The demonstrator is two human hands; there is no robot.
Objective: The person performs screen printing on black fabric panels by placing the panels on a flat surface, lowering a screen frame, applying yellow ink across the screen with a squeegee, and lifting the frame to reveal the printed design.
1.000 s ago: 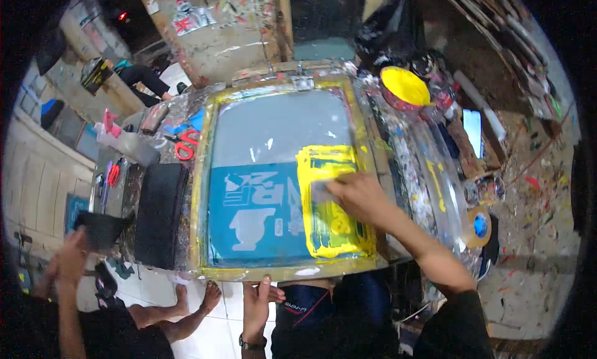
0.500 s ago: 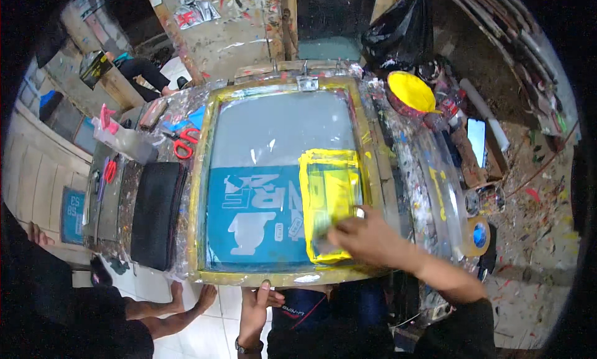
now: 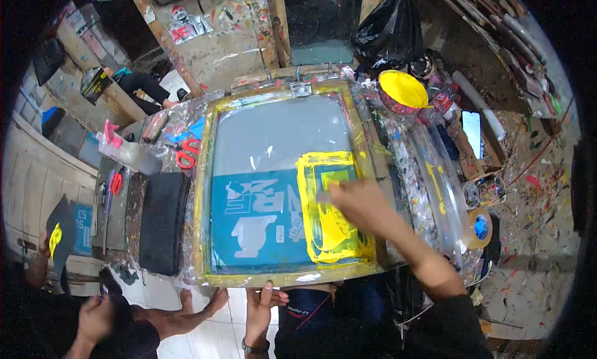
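Note:
A wooden silk-screen frame (image 3: pixel 203 234) lies on the bench in front of me, its mesh grey at the far half and teal with pale lettering at the near half. Thick yellow ink (image 3: pixel 336 238) covers a taped rectangle at the mesh's right side. Over that ink my right hand (image 3: pixel 351 203) is closed on a small squeegee, mostly hidden by the fingers and blurred. Down at the frame's near edge, my left hand (image 3: pixel 264 300) grips the wood, thumb up against the rim and the other fingers below it.
A bowl of yellow ink (image 3: pixel 403 90) stands at the far right, by a phone (image 3: pixel 471 135) and a tape roll (image 3: pixel 480 227). Left of the frame are folded black cloth (image 3: pixel 163 222) and red-handled scissors (image 3: pixel 186 154). Another person's hand (image 3: pixel 94 318) shows at lower left.
My right hand has moved away from me, up the yellow area. My left hand stays at the frame edge. At the left, dark cloth with a yellow print has come up beside the other person's hand.

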